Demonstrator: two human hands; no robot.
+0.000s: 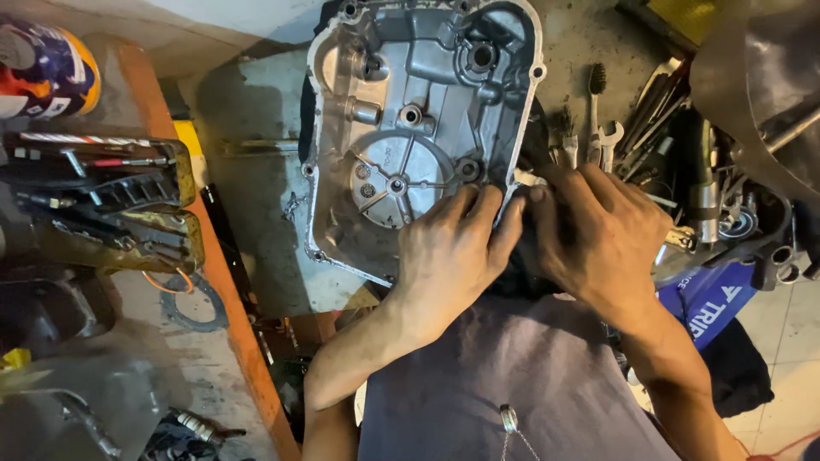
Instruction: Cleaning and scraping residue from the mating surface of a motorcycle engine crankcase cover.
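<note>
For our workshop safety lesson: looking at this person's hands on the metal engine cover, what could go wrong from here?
1. The engine cover is held only at its lower right edge by the left hand and right hand; it might tip or slip.
2. Bare fingers on its thin rim could get cut.
3. Loose wrenches nearby could be knocked.

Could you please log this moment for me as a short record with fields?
setting: cluttered workshop bench, seen from above
main part: silver engine cover, inner side up
left hand: rests on the cover's lower right edge
right hand: beside that edge, fingers curled; what it holds is hidden
nearby: pile of wrenches, toothbrush, black gasket ring
</note>
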